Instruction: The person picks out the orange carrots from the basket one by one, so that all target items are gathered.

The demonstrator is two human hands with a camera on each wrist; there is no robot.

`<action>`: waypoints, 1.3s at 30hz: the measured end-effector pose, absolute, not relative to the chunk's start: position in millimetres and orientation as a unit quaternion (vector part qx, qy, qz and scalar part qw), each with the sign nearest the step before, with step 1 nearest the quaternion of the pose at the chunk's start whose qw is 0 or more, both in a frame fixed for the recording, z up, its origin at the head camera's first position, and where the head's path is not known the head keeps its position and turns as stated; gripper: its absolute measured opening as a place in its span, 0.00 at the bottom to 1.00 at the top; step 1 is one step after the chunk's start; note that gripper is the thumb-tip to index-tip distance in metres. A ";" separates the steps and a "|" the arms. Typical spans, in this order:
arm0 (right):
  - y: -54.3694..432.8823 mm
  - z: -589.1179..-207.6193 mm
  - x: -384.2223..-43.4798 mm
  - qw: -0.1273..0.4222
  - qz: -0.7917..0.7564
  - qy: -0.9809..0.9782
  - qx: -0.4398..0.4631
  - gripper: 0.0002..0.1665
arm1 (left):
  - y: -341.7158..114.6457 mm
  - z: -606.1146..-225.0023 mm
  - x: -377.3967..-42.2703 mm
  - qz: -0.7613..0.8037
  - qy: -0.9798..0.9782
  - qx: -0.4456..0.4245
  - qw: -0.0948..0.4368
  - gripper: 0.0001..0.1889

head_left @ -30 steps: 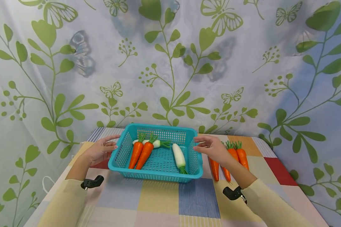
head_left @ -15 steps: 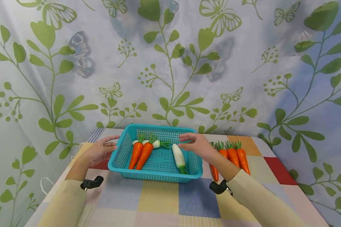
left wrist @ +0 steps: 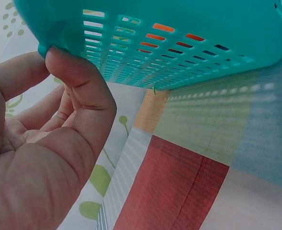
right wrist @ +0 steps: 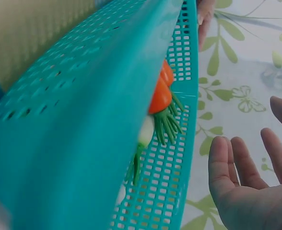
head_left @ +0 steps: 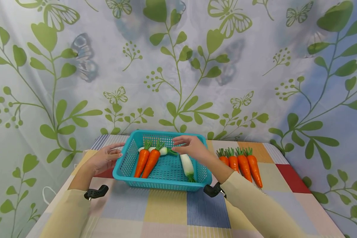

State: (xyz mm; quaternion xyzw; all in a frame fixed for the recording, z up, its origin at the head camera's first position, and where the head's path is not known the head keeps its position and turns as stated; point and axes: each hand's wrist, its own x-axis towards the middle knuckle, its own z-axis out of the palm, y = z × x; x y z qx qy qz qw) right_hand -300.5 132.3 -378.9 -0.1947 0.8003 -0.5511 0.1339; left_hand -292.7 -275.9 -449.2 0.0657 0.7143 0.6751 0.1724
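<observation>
A teal plastic basket (head_left: 160, 185) stands on the table. Two carrots (head_left: 152, 162) lie at its left side, over a white radish (head_left: 163, 151) at the back. Another white radish (head_left: 186, 165) lies at the right. My left hand (head_left: 103, 159) is at the basket's left end; in the left wrist view its thumb (left wrist: 78, 76) and index finger pinch the rim's edge. My right hand (head_left: 192, 148) hovers over the right part of the basket, fingers apart and holding nothing. It covers the tip of the right radish. The right wrist view shows its fingers (right wrist: 244, 165) loosely spread.
Several carrots (head_left: 244, 163) lie side by side on the table right of the basket, partly behind my right forearm. A patchwork cloth (head_left: 166, 211) covers the table. A leaf-patterned curtain (head_left: 178, 66) hangs directly behind it.
My right hand has moved left from the basket's right rim to above its inside, uncovering more of the carrots on the table. The left hand and basket look still.
</observation>
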 end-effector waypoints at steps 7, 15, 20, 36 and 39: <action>111.9 -376.9 -304.8 0.155 -0.557 0.794 -0.188 0.27 | -274.8 -451.4 -291.4 0.676 0.713 0.068 0.172 0.39; 96.6 -383.3 -319.1 0.189 -0.576 0.778 -0.165 0.25 | -275.3 -451.5 -290.2 0.663 0.728 0.061 0.165 0.38; 88.3 -388.2 -327.9 0.209 -0.583 0.769 -0.159 0.25 | -276.3 -451.3 -289.8 0.664 0.727 0.059 0.165 0.39; 69.7 -404.9 -351.8 0.186 -0.579 0.785 -0.120 0.22 | -274.5 -450.1 -290.1 0.666 0.725 0.065 0.165 0.39; 66.6 -408.5 -355.9 0.185 -0.585 0.783 -0.106 0.21 | -273.9 -450.2 -290.4 0.663 0.727 0.065 0.163 0.39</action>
